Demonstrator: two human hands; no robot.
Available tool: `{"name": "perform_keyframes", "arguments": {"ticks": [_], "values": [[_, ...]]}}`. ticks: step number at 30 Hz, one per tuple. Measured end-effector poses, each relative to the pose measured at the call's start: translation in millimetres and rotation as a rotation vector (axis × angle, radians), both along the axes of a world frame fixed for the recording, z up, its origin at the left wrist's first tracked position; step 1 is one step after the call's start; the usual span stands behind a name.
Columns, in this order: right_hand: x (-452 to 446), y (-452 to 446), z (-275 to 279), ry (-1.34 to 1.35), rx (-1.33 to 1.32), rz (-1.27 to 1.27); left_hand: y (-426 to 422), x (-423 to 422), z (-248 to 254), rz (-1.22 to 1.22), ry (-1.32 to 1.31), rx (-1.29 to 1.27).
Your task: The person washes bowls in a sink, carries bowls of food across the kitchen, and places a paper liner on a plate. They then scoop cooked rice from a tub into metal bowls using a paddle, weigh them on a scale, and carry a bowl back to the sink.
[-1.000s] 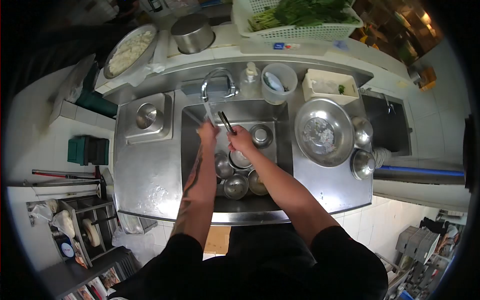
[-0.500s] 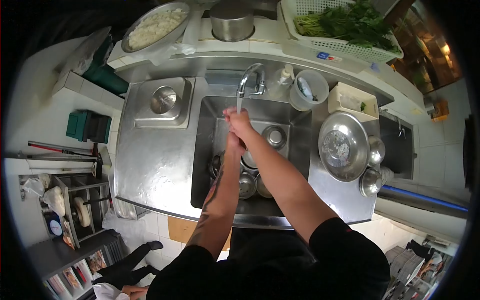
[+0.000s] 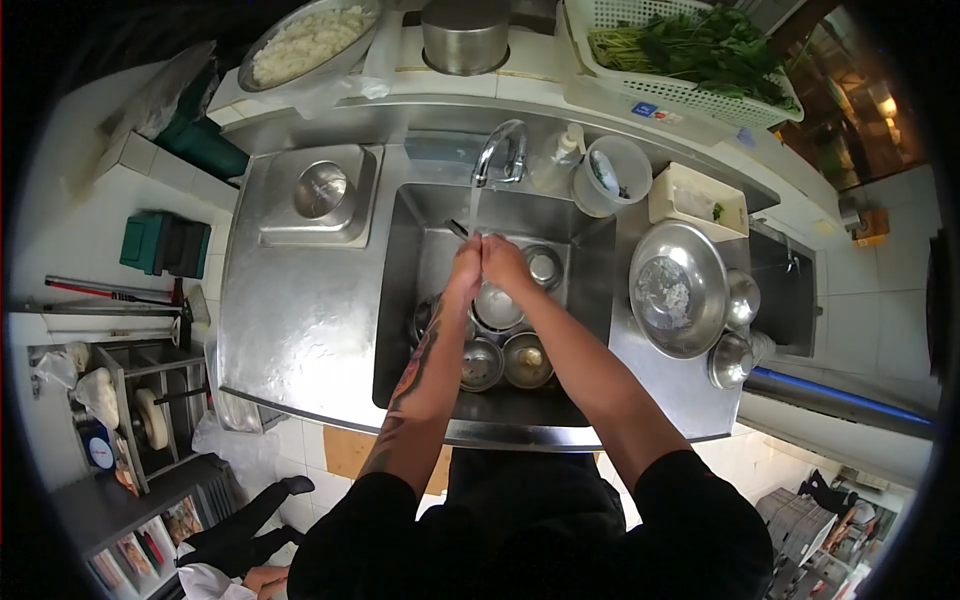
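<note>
Both hands are together over the sink (image 3: 400,345), just under the water running from the curved faucet (image 3: 490,150). My left hand (image 3: 466,268) is closed, and a slim dark thing (image 3: 457,229) sticks out beyond its fingers; its kind does not show. Pressed up against it is my right hand (image 3: 506,263), with curled fingers whose contents are hidden. Below them in the sink lie several metal bowls, among them a shiny bowl (image 3: 498,306), a bowl with bits of food (image 3: 528,360) and a small bowl (image 3: 543,267) to the right.
Left of the sink, a metal bowl (image 3: 322,190) sits on a square metal lid (image 3: 300,228). On the right are a large colander (image 3: 700,290), a cream tub (image 3: 740,212), a plastic container (image 3: 628,160) and a pump bottle (image 3: 565,150). Greens (image 3: 690,50) fill a basket behind.
My hands have come down and toward me from the stream, and the slim dark thing now shows. More of the bowls below is visible. The whole view has shifted slightly.
</note>
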State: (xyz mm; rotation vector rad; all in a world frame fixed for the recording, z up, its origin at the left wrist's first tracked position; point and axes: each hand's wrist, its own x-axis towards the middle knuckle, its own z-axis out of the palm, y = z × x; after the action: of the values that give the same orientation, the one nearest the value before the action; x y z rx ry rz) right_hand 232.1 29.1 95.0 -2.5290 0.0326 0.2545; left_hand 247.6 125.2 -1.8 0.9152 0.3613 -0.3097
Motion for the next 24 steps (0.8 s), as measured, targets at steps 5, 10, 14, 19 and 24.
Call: {"name": "perform_keyframes", "arguments": {"ticks": [5, 10, 14, 19, 24], "values": [[-41, -8, 41, 0.652, 1.201, -0.372, 17, 1, 83, 0.155, -0.02, 0.089], [-56, 0, 53, 0.383, 1.181, -0.531, -10, -16, 102, 0.185, -0.044, -0.027], [-65, -3, 48, 0.252, 0.862, -0.382, -8, -13, 94, 0.215, -0.036, 0.049], [-68, -6, 36, 0.185, 0.893, -0.411, 7, -10, 92, 0.13, -0.098, 0.126], [-53, 1, 22, 0.117, 0.8, -0.319, 10, -13, 78, 0.204, -0.006, -0.49]]}}
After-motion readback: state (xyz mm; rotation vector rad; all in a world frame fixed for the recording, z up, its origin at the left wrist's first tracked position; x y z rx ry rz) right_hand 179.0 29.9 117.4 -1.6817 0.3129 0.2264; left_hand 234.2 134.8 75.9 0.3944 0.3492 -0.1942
